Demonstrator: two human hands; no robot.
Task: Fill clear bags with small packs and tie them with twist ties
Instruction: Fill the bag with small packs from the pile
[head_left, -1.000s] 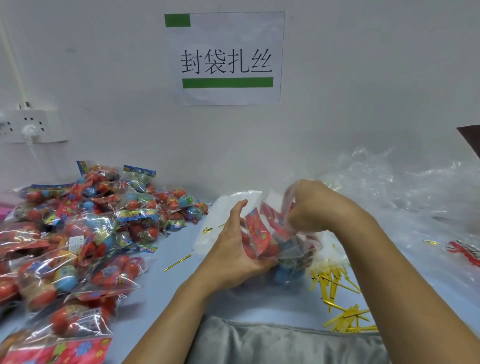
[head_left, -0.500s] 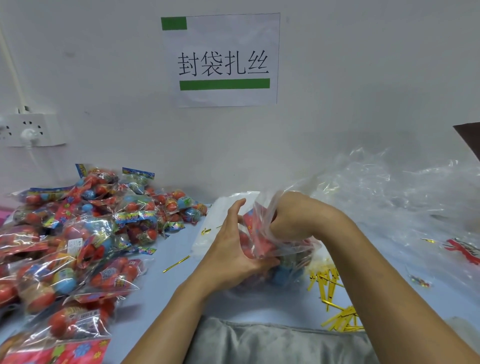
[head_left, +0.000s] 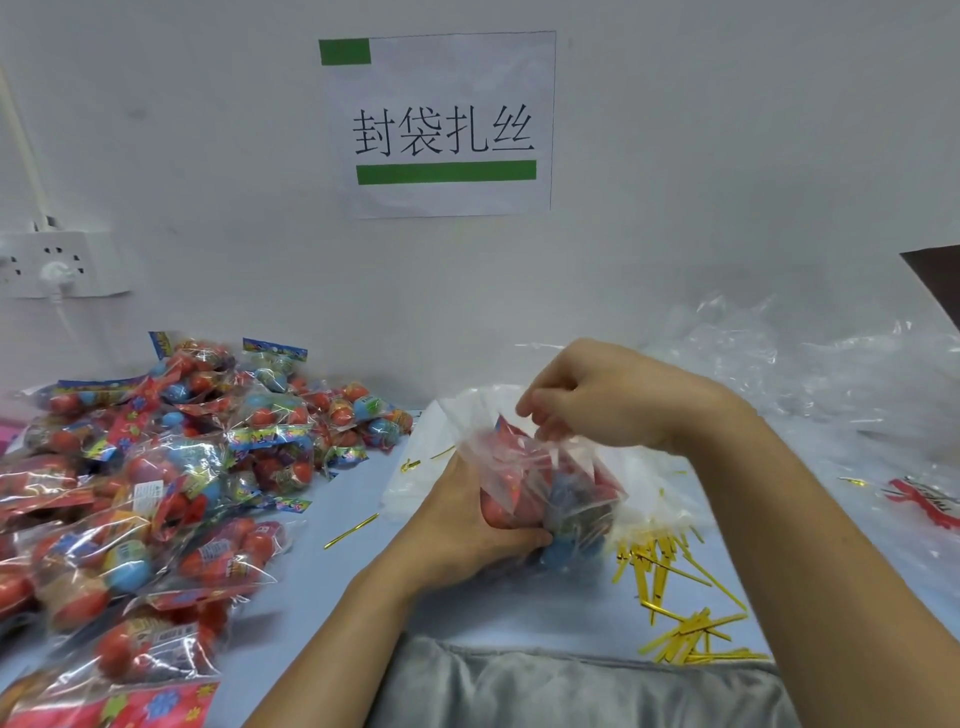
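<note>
A clear bag (head_left: 558, 483) holding red and blue small packs stands in the middle of the table. My left hand (head_left: 467, 525) grips its lower left side from below. My right hand (head_left: 597, 397) is above it, fingers curled and pinching the bag's open top edge. A big heap of small packs (head_left: 156, 467) in red and blue lies at the left. Gold twist ties (head_left: 675, 577) are scattered to the right of the bag, one stray twist tie (head_left: 352, 530) lies left of my left hand.
A pile of empty clear bags (head_left: 810, 379) fills the right back. A flat stack of clear bags (head_left: 415, 467) lies under the held one. A grey cloth (head_left: 571, 686) covers the near edge. A wall socket (head_left: 57, 265) and a paper sign (head_left: 441, 124) are on the wall.
My right hand has come out of the bag's mouth and now pinches its top edge. My left hand has closed round the bag's lower part.
</note>
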